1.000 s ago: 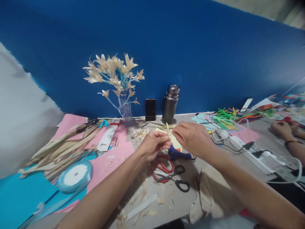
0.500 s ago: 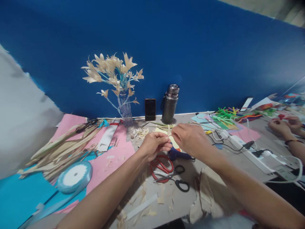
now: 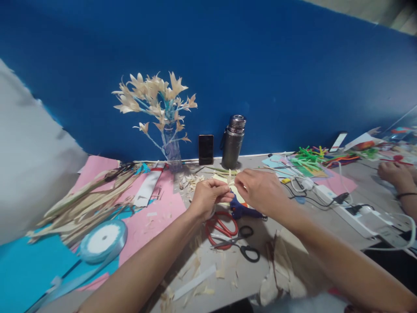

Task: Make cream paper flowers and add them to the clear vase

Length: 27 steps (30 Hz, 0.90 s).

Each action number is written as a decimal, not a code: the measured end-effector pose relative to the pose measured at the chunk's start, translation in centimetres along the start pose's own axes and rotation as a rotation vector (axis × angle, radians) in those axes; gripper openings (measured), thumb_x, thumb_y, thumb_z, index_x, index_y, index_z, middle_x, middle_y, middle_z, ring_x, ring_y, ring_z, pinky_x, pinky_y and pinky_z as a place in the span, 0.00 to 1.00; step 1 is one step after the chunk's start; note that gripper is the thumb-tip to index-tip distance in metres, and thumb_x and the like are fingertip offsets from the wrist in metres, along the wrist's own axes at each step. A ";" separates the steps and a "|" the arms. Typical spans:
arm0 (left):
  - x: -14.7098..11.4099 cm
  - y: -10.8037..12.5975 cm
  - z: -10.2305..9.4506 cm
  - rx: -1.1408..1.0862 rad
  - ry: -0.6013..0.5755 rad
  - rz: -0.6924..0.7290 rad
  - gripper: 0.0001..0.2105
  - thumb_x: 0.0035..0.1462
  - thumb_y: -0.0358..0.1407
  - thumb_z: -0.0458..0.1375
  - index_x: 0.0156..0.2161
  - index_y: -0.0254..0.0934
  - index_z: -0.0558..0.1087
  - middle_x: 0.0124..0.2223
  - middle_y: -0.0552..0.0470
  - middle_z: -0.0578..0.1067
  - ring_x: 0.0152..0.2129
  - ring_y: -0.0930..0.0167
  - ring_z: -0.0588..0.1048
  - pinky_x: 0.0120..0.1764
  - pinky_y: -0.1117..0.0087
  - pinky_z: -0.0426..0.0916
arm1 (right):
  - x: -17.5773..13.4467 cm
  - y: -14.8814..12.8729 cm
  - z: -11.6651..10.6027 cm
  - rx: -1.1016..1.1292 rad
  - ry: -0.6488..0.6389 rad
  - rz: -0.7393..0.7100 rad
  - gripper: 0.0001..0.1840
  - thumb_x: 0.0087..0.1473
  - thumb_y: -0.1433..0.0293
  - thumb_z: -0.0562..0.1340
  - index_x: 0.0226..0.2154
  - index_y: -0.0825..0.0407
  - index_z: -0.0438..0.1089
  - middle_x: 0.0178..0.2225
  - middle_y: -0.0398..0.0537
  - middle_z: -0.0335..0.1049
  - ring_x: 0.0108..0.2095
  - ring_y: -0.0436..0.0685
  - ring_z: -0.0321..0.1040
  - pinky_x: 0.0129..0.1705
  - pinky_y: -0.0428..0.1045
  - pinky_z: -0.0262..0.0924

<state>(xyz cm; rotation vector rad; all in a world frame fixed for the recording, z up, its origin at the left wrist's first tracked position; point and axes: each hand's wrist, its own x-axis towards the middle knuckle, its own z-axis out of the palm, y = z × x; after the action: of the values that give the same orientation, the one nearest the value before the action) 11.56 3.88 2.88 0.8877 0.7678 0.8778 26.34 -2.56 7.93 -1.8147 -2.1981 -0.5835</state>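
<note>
My left hand [image 3: 211, 196] pinches a small cream piece of dried husk [image 3: 230, 177] between thumb and forefinger, its pointed end up. Close against its right side, my right hand [image 3: 257, 188] is closed with curled fingers; whatever is in its fingertips is hidden. Under the hands lies a blue glue gun [image 3: 244, 211] on yellow paper. Nearer to me, black-handled scissors [image 3: 243, 243] rest partly over red-handled scissors [image 3: 217, 224]. Husk scraps [image 3: 192, 180] lie in a pile beyond my left hand.
Husk flowers [image 3: 156, 98] stand in a clear vase [image 3: 172, 150], beside a phone [image 3: 206, 150] and a flask [image 3: 233, 143]. Dried husks [image 3: 87, 204] and a ribbon roll [image 3: 103, 241] lie left. A power strip [image 3: 345, 213] with cables is right, near another person's hand [image 3: 394, 174].
My right hand has shifted slightly, and a bit more of the husk piece shows between my hands. At the far right, the other person's hands have moved rightward.
</note>
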 end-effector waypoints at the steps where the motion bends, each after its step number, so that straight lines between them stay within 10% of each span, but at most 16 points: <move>1: 0.0 -0.1 0.0 0.001 -0.001 0.001 0.05 0.49 0.20 0.65 0.27 0.27 0.73 0.22 0.46 0.77 0.20 0.69 0.79 0.25 0.74 0.76 | 0.0 0.0 0.0 -0.002 -0.002 0.004 0.11 0.60 0.70 0.56 0.28 0.51 0.70 0.28 0.46 0.73 0.28 0.54 0.67 0.27 0.50 0.41; 27: 0.2 -1.2 -0.5 0.024 -0.028 0.023 0.10 0.42 0.30 0.70 0.25 0.31 0.72 0.23 0.49 0.76 0.23 0.68 0.78 0.22 0.72 0.74 | 0.0 -0.4 0.6 0.023 -0.026 -0.024 0.10 0.61 0.69 0.57 0.29 0.52 0.69 0.29 0.46 0.72 0.30 0.54 0.68 0.28 0.49 0.43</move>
<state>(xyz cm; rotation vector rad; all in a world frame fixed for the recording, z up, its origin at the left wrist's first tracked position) 11.57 3.82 1.60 0.9302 0.7470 0.8763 25.99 -2.37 7.32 -1.7972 -2.2364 -0.5405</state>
